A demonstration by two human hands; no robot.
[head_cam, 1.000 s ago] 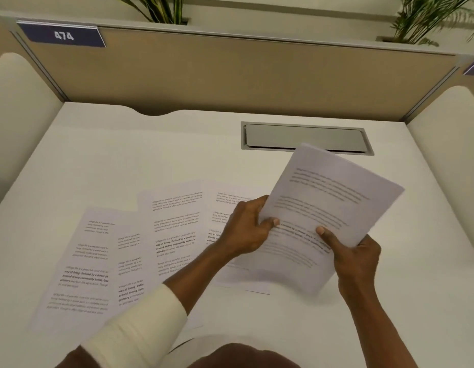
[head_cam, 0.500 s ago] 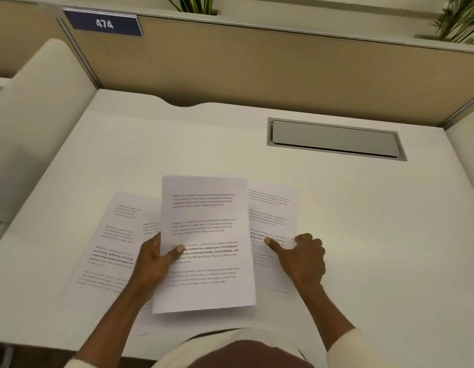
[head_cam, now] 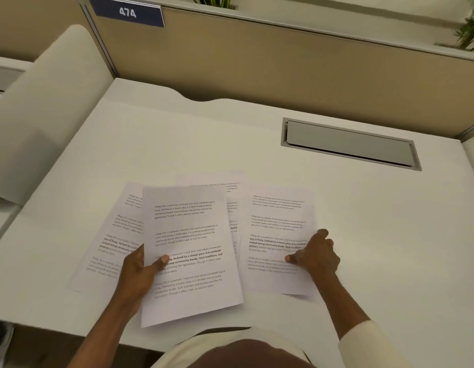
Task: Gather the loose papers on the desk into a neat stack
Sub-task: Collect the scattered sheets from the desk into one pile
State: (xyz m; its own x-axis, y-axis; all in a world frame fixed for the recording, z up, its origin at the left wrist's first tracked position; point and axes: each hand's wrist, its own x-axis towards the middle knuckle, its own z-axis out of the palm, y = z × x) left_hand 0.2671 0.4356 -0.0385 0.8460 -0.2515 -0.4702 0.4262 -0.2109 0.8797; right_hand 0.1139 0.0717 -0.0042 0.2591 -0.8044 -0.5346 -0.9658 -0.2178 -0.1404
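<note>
Printed white sheets lie spread on the white desk (head_cam: 363, 235). My left hand (head_cam: 140, 274) is shut on the held sheet (head_cam: 188, 235) at its left edge, thumb on top, keeping it raised above the others. Partly hidden beneath it are a left sheet (head_cam: 111, 235) and a middle sheet (head_cam: 230, 189), both flat on the desk. My right hand (head_cam: 317, 254) grips the right edge of the right sheet (head_cam: 275, 224), with the thumb pressed on the text and the fingers curled at the edge.
A grey cable hatch (head_cam: 347, 143) is set into the desk at the back right. A tan partition (head_cam: 283, 62) with a blue "474" sign (head_cam: 128, 12) closes the far side. A white side panel (head_cam: 44, 102) stands on the left.
My right hand let go of the held sheet and settled on the right sheet. My left hand carried the held sheet leftward, over the left and middle sheets.
</note>
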